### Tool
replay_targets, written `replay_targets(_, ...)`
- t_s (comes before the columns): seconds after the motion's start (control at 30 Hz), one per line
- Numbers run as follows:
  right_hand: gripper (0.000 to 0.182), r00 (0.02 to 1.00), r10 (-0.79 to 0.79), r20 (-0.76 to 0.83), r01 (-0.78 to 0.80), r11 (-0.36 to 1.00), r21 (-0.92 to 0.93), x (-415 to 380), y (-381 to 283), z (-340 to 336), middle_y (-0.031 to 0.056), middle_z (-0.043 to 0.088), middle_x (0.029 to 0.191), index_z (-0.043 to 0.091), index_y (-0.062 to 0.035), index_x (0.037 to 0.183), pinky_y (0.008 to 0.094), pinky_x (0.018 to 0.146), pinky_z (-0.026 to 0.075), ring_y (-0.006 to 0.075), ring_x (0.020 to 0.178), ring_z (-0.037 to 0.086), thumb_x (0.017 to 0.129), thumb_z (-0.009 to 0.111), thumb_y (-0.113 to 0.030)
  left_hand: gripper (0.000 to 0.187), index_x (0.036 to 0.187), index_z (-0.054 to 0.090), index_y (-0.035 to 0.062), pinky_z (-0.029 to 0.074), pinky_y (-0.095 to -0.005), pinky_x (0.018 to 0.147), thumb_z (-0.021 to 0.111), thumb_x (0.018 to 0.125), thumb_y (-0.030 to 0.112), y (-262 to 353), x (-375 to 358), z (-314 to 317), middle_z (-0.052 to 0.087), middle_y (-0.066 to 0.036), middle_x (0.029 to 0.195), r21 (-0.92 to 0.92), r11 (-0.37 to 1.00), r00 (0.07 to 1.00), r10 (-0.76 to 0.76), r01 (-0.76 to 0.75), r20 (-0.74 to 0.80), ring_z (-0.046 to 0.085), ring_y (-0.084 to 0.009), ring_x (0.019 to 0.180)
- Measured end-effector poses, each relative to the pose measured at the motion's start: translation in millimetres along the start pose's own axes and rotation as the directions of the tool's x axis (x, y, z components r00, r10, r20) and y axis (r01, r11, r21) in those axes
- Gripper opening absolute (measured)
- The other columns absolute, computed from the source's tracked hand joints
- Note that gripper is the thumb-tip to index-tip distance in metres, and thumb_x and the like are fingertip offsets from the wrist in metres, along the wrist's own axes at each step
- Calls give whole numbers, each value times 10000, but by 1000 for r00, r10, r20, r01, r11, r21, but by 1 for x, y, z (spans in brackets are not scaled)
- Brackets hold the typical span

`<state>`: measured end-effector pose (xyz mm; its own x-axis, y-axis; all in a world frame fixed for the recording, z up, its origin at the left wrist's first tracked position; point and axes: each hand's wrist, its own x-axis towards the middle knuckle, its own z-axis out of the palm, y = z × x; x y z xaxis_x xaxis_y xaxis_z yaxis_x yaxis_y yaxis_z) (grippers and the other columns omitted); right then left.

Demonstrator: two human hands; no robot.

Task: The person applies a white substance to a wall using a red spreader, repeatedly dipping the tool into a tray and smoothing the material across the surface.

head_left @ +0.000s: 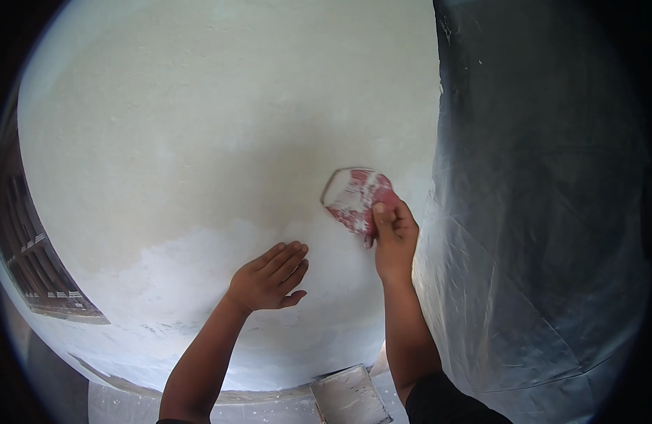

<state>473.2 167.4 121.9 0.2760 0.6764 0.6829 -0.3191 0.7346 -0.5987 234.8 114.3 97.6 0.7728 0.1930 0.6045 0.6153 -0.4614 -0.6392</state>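
Observation:
My right hand (395,244) grips a red putty scraper (353,201) by its narrow end, thumb on the near face. White putty is smeared across the scraper, and its broad edge points up and left, right at the wall (198,92). To the left and lower, my left hand (269,278) is held out with fingers extended and thumb apart, nothing in it. It overlaps the whiter lower part of the wall, where a paler coat meets the greyish-cream surface above in an uneven border.
Dark plastic sheeting (538,247) hangs along the wall's right edge, creased and shiny. At the far left is a barred window opening (39,240). Below, near the floor, sits a square tray (350,397) coated with white material. White specks dot the grey floor covering (128,406).

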Motion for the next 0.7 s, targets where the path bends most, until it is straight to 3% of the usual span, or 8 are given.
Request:
replay_targets(0.07,195,998,-63,21,64,991,-114,5,4,-3,-11,569,749,597,-1,1020,216,484,382,43,609,488,956,593,-185,405,1058,636,76,471,-387,1016,638,820,403,0,0,0,616,-109,1238,2,1000,1000,-1,1,0,576,-257,1184)
replay_targets(0.13,189,994,77,-77,-83,994,-73,5,2,-24,-3,577,737,599,-3,1029,219,464,375,41,580,483,956,590,-177,402,1056,636,76,472,-386,1015,636,822,403,-1,0,0,615,-109,1241,7,1000,1000,5,-5,-13,577,-256,1182)
replay_targets(0.23,220,992,69,-110,-57,992,111,4,-2,-35,-6,595,768,605,-10,1042,221,442,364,53,558,495,946,608,-208,364,1035,631,66,447,-369,1041,629,819,360,0,0,0,612,-105,1236,-23,1000,999,-9,8,-32,566,-234,1191)
replay_targets(0.3,210,995,75,-58,-67,989,130,3,-10,-15,-12,595,772,610,-12,1052,218,459,377,50,578,502,945,608,-194,363,1033,631,67,447,-368,1042,630,819,360,0,0,-1,612,-104,1236,-21,1000,1000,-12,11,-26,566,-233,1191)
replay_targets(0.37,211,997,68,38,-70,995,64,2,-17,7,-29,570,739,604,3,1050,214,474,378,29,573,468,944,615,-180,361,1032,631,69,446,-367,1043,630,818,360,0,0,-2,611,-103,1237,-25,1000,1000,-8,7,-19,565,-232,1192)
replay_targets(0.43,209,997,54,49,-46,987,-153,6,-7,3,-24,576,726,606,-2,1050,212,462,367,32,542,457,944,615,-181,366,1034,630,69,446,-368,1044,634,815,363,0,0,-1,610,-103,1240,-15,1000,1000,-9,8,-23,564,-232,1194)
replay_targets(0.57,202,988,79,-136,-82,996,-19,-1,-1,-36,3,597,751,610,-9,1049,224,443,359,54,545,480,957,583,-186,372,1038,629,68,445,-369,1044,632,819,368,-1,0,-1,608,-104,1245,-15,1000,1000,-9,8,-24,565,-233,1194)
replay_targets(0.7,188,998,52,-18,-51,997,57,-10,-6,-10,-4,596,754,606,-2,1055,221,458,382,47,569,487,945,601,-154,375,1038,629,67,447,-369,1042,629,821,373,0,0,-2,608,-107,1242,-11,1000,1000,-3,3,-15,566,-236,1191)
